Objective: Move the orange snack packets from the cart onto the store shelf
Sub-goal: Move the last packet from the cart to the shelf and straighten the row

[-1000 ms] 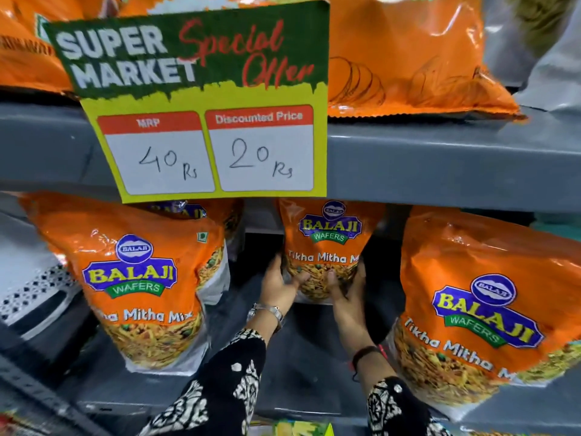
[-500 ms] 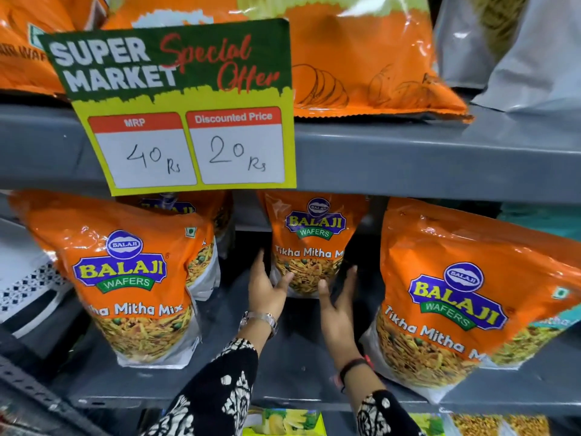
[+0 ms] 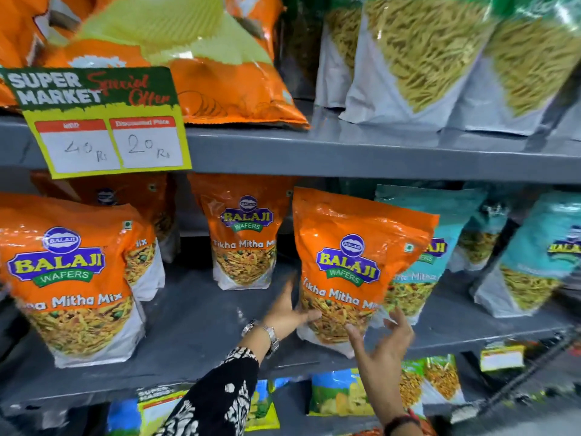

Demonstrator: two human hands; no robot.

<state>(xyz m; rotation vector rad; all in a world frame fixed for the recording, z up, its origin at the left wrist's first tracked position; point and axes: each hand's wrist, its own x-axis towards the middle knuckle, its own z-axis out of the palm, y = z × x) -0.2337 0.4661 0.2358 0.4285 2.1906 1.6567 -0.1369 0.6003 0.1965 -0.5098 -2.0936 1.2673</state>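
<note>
Several orange Balaji snack packets stand on the grey middle shelf (image 3: 201, 325). One stands front left (image 3: 69, 278), one behind it (image 3: 147, 196), one at the back in the middle (image 3: 242, 234). A front right packet (image 3: 355, 262) stands tilted against a teal bag. My left hand (image 3: 289, 313) grips this packet's lower left edge, thumb across the front. My right hand (image 3: 383, 344) is at its lower right corner, fingers spread, palm toward it, not clearly holding. The cart is out of view.
A green-and-yellow price sign (image 3: 103, 121) hangs from the upper shelf edge. Teal packets (image 3: 534, 256) fill the middle shelf's right part. Grey bags of yellow sticks (image 3: 418, 58) and orange bags sit above. Green and blue packets (image 3: 339, 394) lie on the shelf below.
Both hands let go of the back middle packet and moved right to the front right packet. My view swung right and up.
</note>
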